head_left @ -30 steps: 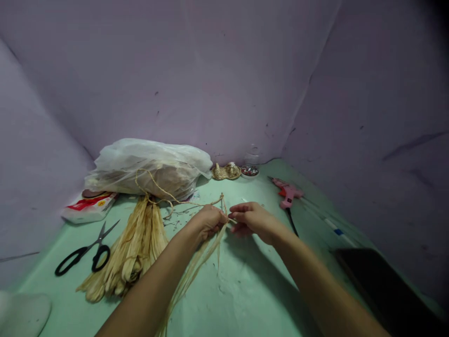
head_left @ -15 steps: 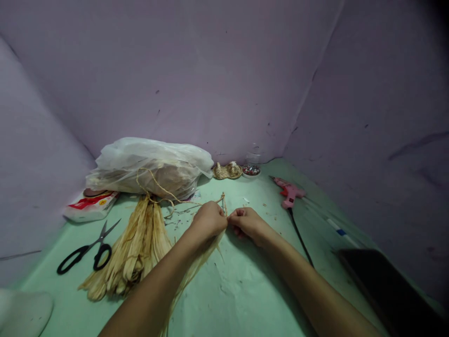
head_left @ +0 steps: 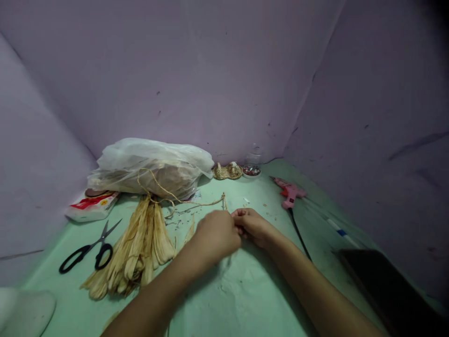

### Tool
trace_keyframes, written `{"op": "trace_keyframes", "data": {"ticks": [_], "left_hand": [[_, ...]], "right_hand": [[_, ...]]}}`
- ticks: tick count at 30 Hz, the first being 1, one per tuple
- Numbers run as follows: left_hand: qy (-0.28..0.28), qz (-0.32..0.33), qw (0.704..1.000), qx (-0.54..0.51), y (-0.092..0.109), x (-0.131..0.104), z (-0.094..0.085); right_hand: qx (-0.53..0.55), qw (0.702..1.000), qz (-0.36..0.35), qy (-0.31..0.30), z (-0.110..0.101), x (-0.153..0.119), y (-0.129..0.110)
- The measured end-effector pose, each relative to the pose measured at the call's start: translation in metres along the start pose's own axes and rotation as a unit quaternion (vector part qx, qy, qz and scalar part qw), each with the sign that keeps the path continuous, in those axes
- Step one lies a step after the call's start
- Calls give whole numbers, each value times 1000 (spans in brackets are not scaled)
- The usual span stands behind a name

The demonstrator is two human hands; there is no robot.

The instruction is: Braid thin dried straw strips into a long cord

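Observation:
My left hand (head_left: 218,236), slightly blurred, is closed with its back toward me, hiding its fingertips and most of the strands at its grip. Touching it, my right hand (head_left: 251,225) pinches the lower end of a thin twisted twine (head_left: 223,200) of pale natural fibre. The twine rises from the fingers to a bend, then runs left across the table. It loops over a tied bundle of dried fibre strips (head_left: 140,248), left of my left forearm. A loose strip (head_left: 190,231) shows behind the left wrist.
Black-handled scissors (head_left: 91,248) lie open at left. Behind are a plastic bag (head_left: 154,164), a red-and-white packet (head_left: 93,206), a small woven slipper-shaped piece (head_left: 227,171) and a bead container (head_left: 251,171). At right are a pink glue gun (head_left: 290,191) and a dark flat object (head_left: 382,285).
My left hand has moved right and a little nearer, turning over in front of the right fingers. The right hand has stayed nearly in place, and the hanging strands are now mostly covered.

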State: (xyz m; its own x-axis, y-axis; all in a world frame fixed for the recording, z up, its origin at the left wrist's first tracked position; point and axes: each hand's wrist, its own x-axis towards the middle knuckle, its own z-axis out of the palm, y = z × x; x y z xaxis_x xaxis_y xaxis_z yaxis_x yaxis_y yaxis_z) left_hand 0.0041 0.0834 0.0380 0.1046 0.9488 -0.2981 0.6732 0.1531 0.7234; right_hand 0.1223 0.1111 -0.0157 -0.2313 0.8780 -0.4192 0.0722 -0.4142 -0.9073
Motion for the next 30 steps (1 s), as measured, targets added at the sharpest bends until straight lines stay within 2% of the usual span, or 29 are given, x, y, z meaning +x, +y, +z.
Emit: {"op": "trace_keyframes", "data": {"ticks": [2,3,4,6,8,12,15,21,26,30], "left_hand": [[58,26,998,8,-3,12,-11],[61,0,997,-36,-5,18,-14],[48,-37,993,-98,-7,23,-15],[-16,-98,971,-219,-12,32,-10],[-74,-121,951,-273,-16,37,-2],[-145,-123,942,-277,-22,41,8],[-167,-117,945,-256,-24,42,8],[-101,-97,973,-183,-25,43,10],[-62,-81,982,-158,-29,46,16],[-41,-64,985,-153,-30,48,19]], "right_hand": [[10,1000,4,-7,-3,-1,-1],[14,1000,5,-10,-4,-1,-2],[16,1000,7,-14,-5,-2,-2],[16,1000,8,-23,-6,-2,-2],[11,999,6,-32,-7,-1,-2],[-12,999,-1,-47,-8,0,-1],[-46,998,-10,-48,-8,0,-2],[-167,984,-55,-7,-9,3,-1],[-290,945,-139,59,-7,-5,-6],[-480,851,-178,111,-4,-16,-14]]}}
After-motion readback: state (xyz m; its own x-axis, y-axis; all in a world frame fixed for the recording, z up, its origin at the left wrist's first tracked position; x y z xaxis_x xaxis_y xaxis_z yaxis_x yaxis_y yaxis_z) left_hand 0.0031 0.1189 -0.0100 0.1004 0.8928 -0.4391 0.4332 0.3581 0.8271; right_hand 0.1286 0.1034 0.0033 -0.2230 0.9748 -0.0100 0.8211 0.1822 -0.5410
